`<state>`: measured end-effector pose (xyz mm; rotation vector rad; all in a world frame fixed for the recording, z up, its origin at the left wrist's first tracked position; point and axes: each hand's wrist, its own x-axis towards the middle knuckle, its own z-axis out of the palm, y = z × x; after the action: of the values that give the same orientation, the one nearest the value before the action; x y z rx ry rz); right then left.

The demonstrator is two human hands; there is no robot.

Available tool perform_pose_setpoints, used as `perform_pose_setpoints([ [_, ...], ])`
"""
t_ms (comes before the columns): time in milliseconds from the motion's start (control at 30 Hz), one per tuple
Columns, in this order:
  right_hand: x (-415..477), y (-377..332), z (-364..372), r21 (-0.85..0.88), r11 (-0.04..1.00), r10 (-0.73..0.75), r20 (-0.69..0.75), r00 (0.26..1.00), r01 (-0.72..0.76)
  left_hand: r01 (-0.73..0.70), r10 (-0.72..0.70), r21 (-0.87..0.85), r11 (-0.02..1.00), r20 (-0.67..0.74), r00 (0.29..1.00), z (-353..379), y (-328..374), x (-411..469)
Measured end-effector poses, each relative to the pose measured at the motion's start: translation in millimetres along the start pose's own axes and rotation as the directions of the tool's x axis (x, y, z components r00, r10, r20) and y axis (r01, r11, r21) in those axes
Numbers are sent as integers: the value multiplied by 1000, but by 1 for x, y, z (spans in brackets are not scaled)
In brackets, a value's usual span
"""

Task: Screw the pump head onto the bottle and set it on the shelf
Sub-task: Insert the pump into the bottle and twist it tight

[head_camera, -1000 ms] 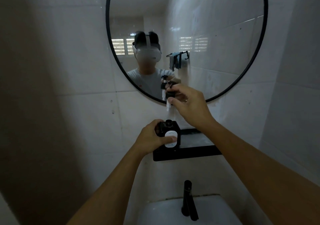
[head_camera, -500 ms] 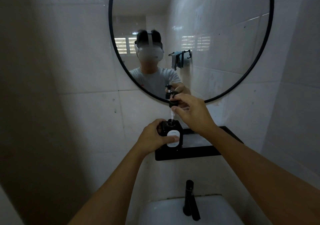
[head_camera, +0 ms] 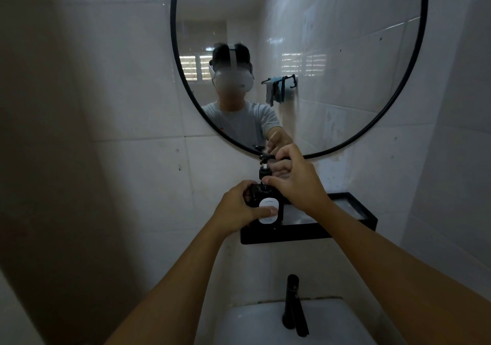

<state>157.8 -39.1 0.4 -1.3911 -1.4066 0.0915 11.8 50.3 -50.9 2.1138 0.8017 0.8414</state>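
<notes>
Left of the shelf point(head_camera: 300, 234), a plain tiled wall point(head_camera: 87, 105) fills the view, dim and shadowed toward the edge. Above the shelf hangs a round black-framed mirror point(head_camera: 414, 84), whose glass reflects a person in a grey shirt wearing a head-mounted device.

At the shelf's left end sits the bottle point(head_camera: 268, 206), a squat black one with a white oval label facing the camera; its base is hidden behind the shelf's front lip, so whether it rests on the shelf surface cannot be told for certain. The left hand point(head_camera: 240, 209) wraps around the bottle from its left side, fingers curled closed on the body and the thumb lying across the label (a firm, steadying grasp, by the look of it).

Directly over the bottle's neck stands the pump head point(head_camera: 264, 168), upright, its black collar at or just above the opening and its spout pointing left. The right hand point(head_camera: 297, 182) comes in from the shelf's right side, thumb and fingertips pinched together on the collar of the pump head.

Below the shelf, a black faucet point(head_camera: 293, 304) rises from the white sink point(head_camera: 255, 323). Right of the shelf, the side wall point(head_camera: 457, 158) meets the back one in a corner.
</notes>
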Motion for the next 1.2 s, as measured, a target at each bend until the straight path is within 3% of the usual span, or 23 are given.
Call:
perform_pose_setpoints([
  [600, -5, 16, -1, 5, 999, 34, 118, 992, -35, -8, 8, 13, 1000, 4, 1000, 0, -5, 2],
  [867, 4, 16, 0, 177, 976, 86, 210, 974, -124, -9, 11, -29, 1000, 56, 998, -3, -5, 5],
  [1200, 3, 14, 4, 54, 993, 98, 101, 990, -104, -10, 10, -33, 999, 7, 1000, -1, -2, 0],
])
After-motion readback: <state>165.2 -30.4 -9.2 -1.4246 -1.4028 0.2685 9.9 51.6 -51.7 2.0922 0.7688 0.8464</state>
